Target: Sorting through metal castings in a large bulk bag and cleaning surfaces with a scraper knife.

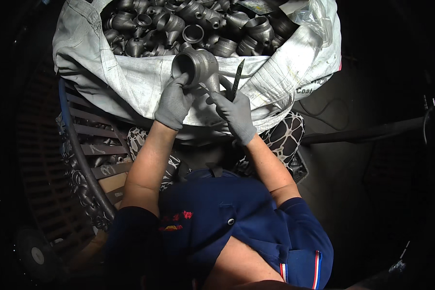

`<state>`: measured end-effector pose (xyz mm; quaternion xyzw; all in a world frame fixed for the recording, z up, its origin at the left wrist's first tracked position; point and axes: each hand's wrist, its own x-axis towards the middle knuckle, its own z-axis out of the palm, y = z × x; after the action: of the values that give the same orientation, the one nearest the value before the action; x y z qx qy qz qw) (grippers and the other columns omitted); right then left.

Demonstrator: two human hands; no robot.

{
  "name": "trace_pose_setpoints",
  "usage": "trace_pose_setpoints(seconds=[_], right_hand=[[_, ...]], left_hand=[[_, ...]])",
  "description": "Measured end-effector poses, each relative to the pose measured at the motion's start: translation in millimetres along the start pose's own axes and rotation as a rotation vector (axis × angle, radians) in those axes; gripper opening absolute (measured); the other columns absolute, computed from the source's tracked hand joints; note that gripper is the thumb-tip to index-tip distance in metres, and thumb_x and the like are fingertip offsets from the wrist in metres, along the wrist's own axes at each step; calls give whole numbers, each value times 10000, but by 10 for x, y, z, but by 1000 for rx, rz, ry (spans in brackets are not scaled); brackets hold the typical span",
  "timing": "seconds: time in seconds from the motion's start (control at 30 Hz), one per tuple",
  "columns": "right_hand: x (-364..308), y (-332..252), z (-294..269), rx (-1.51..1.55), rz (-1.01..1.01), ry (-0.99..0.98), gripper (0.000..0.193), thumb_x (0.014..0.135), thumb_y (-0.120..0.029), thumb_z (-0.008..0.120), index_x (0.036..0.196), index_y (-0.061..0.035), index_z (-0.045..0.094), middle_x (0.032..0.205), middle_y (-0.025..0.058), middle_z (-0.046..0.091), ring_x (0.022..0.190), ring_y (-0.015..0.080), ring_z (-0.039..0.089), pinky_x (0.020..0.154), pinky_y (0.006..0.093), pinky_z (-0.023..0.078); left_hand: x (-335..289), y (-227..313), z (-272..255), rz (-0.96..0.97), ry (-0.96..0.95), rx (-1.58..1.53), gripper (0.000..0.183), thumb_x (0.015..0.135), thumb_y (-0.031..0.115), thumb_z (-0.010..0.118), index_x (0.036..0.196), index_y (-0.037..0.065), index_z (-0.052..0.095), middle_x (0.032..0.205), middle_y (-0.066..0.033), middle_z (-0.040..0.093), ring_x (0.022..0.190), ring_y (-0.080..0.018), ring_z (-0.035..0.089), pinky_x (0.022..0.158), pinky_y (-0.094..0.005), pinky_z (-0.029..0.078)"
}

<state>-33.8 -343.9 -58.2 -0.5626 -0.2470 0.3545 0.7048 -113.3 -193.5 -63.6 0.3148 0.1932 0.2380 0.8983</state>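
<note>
My left hand [174, 102], in a grey glove, is closed on a grey metal pipe fitting [208, 65], with its thumb at the rim of the wide round opening. The fitting is held up in front of the bag, its opening facing left. My right hand [237, 113], also gloved in grey, grips a dark, slim, pointed tool [238, 77] that looks like a file, its tip upward. The right thumb and fingers are close to the fitting's lower right side; whether they touch it I cannot tell.
A big white woven bag [96, 72] stands ahead, filled with similar metal fittings [193, 34]. On the left is a slatted metal crate [89, 130] with a curved dark rim and more fittings. A dark bar [367, 131] runs across on the right, with a cable [324, 116] behind it.
</note>
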Motion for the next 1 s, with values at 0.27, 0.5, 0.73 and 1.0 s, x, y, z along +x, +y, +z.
trace_pose_setpoints(seconds=[0.27,0.5,0.73,1.0], right_hand=[[-447,-278,52,218,296,-105,401,933,-333,466,789,15,603,502,-70,294,434,46,266,432,206,228],[-558,-376,145,109,159,-110,381,931,-317,537,1066,37,577,746,35,604,488,19,383,428,181,284],[-615,-404,252,-114,-6,-37,526,869,-87,625,1337,49,428,1038,93,637,910,99,597,798,236,487],[-616,-324,271,-73,-110,9,507,866,-82,617,1337,14,453,770,8,628,553,-1,437,496,147,348]], left_hand=[[-117,64,-142,-9,-132,-247,471,976,343,350,1304,17,445,1285,-165,522,1176,-309,514,1012,-473,402],[-141,-49,-233,-21,66,-291,382,966,233,326,1157,2,563,1132,-141,620,1034,-268,613,928,-430,499],[-247,-141,-282,3,-175,-195,437,985,316,302,1233,-1,472,1190,-181,566,1071,-295,591,929,-447,505],[-299,-128,-216,-65,-379,-420,388,989,262,368,1265,-2,440,1221,-170,545,1128,-278,549,964,-423,479]])
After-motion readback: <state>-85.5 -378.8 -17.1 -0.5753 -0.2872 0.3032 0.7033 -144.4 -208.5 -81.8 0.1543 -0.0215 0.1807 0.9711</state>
